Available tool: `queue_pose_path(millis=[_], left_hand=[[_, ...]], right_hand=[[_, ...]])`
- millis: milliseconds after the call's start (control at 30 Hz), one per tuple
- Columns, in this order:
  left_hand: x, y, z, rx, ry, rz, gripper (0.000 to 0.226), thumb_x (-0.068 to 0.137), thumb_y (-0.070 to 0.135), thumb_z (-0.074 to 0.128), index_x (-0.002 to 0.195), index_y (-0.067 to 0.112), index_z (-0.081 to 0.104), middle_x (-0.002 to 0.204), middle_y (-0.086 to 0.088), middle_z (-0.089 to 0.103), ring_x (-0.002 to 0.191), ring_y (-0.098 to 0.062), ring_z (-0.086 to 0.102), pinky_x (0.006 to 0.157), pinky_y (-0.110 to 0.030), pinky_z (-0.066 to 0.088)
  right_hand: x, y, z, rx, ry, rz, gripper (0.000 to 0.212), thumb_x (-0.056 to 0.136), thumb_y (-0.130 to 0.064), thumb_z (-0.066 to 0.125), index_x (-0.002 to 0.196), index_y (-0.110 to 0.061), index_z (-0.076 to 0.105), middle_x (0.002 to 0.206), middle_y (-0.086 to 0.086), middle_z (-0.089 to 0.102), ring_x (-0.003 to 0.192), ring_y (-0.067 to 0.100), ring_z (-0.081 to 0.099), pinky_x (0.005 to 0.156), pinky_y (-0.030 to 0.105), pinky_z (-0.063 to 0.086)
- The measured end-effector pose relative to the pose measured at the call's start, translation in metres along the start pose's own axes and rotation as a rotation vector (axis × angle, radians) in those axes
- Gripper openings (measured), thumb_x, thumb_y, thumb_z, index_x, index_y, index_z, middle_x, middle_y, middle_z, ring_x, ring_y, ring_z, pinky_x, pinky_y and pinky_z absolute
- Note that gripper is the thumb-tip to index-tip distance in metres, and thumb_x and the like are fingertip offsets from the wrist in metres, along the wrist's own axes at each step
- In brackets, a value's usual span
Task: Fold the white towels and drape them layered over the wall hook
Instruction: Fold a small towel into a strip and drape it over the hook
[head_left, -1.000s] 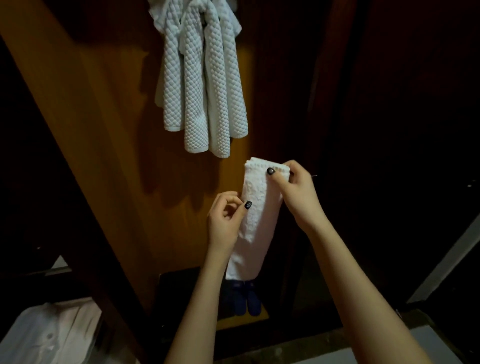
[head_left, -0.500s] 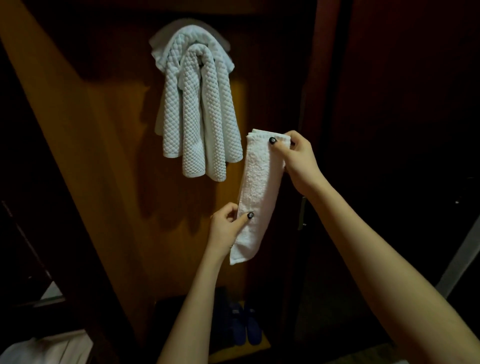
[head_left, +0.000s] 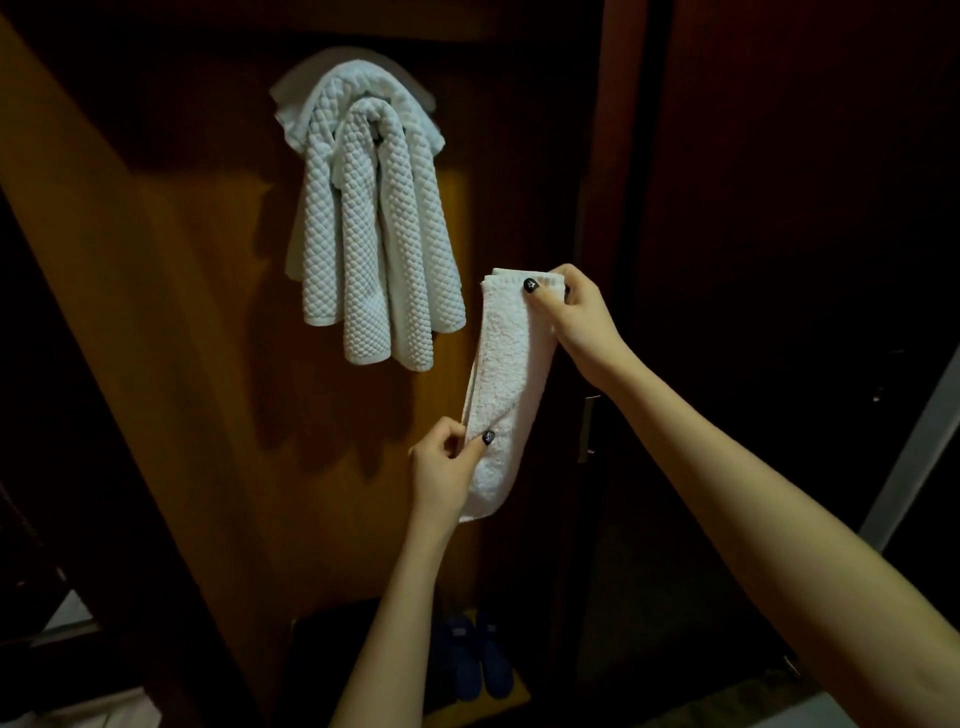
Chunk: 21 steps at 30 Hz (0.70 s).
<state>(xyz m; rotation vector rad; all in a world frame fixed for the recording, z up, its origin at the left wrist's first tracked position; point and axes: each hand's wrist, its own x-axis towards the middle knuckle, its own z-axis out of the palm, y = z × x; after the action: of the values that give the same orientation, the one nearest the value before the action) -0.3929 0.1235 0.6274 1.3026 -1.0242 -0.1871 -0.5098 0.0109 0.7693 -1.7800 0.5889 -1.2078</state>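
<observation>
The right hand (head_left: 582, 322) pinches the folded towel's (head_left: 511, 374) top edge. The left hand (head_left: 441, 470) pinches its side at 7 o'clock. Hung towels (head_left: 369, 228) drape at 11 o'clock.

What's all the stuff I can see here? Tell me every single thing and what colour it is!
hanging towels: a layered bunch, exact count unclear, white, draped high on the wall; the hook beneath them is hidden
folded towel: one, white, held in the air, lower than the hanging towels and to their right
wall panel: one, orange-brown wood, behind the hanging towels
slippers: one pair, dark blue, down on the floor at the bottom
dark panel: one, very dark reddish, on the right side
left hand: one, pinching the lower part of the folded towel
right hand: one, pinching the top end of the folded towel
</observation>
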Motion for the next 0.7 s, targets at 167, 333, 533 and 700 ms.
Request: queue_pose_path(millis=[167,333,533,700], left_hand=[[0.000,0.000,0.000,-0.087,-0.039,-0.061,0.032,0.085,0.005,0.072,0.064,0.006,0.047,0.053,0.007,0.037,0.050,-0.004,0.029,0.046,-0.017,0.023],[-0.006,0.001,0.002,-0.183,-0.102,-0.075,0.019,0.089,0.009,0.068,0.085,0.020,0.053,0.060,-0.008,0.052,0.057,-0.021,0.039,0.053,-0.034,0.031],[-0.003,0.000,0.002,-0.365,-0.196,-0.286,0.017,0.085,0.013,0.071,0.074,0.017,0.059,0.067,-0.006,0.058,0.064,-0.021,0.052,0.062,-0.036,0.041],[0.001,0.001,0.003,-0.136,-0.290,-0.151,0.033,0.089,0.021,0.068,0.058,0.025,0.060,0.072,-0.001,0.056,0.088,-0.014,0.055,0.087,-0.020,0.039]], right_hand=[[-0.001,0.003,0.000,0.053,0.028,0.015,0.014,0.098,-0.019,0.057,0.097,-0.006,0.052,0.101,0.017,0.059,0.092,0.027,0.059,0.088,0.053,0.051],[0.000,0.007,-0.001,0.062,0.011,0.009,0.011,0.098,-0.019,0.058,0.092,-0.011,0.053,0.101,0.015,0.060,0.092,0.026,0.060,0.088,0.051,0.052],[0.004,0.005,-0.008,0.190,-0.069,0.049,0.010,0.097,-0.019,0.059,0.091,-0.012,0.056,0.093,0.005,0.064,0.080,0.013,0.066,0.069,0.028,0.055],[0.005,0.001,-0.012,0.217,-0.125,0.083,0.009,0.098,-0.018,0.058,0.092,-0.011,0.059,0.087,0.002,0.067,0.073,0.010,0.068,0.063,0.024,0.054]])
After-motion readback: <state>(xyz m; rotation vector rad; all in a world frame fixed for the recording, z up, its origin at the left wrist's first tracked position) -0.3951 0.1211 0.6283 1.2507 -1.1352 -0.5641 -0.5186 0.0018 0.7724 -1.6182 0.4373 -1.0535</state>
